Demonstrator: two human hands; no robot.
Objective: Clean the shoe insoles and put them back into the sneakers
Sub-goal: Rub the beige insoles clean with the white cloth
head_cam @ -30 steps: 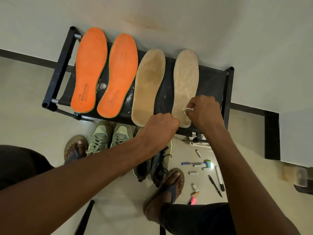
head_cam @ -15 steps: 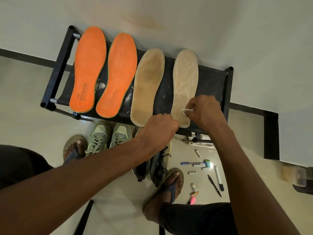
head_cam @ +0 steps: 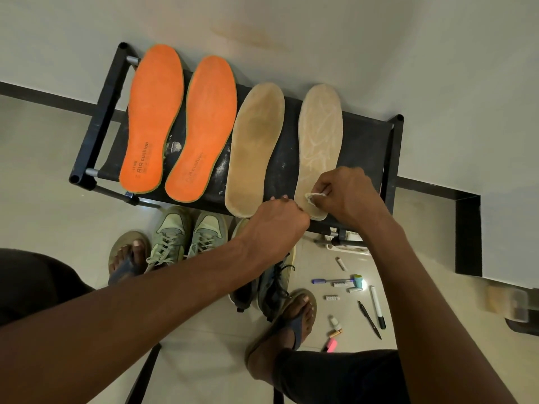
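Cleaning looks early: right hand (head_cam: 345, 195) pinches a wipe (head_cam: 313, 196) on the streaked tan insole (head_cam: 319, 141) at the rack's (head_cam: 389, 158) right end, left hand (head_cam: 275, 221) curls at its heel edge, and all four insoles sit outside the sneakers (head_cam: 186, 234).

We see a black rack (head_cam: 99, 123) with matt bars and a dusty cloth top. On it, two orange insoles (head_cam: 151, 118) look fuzzy and soft. Beside them, two tan insoles (head_cam: 256, 147) look rough, the end one streaked white. Below the rack, the floor (head_cam: 43, 199) tiles shine smooth.
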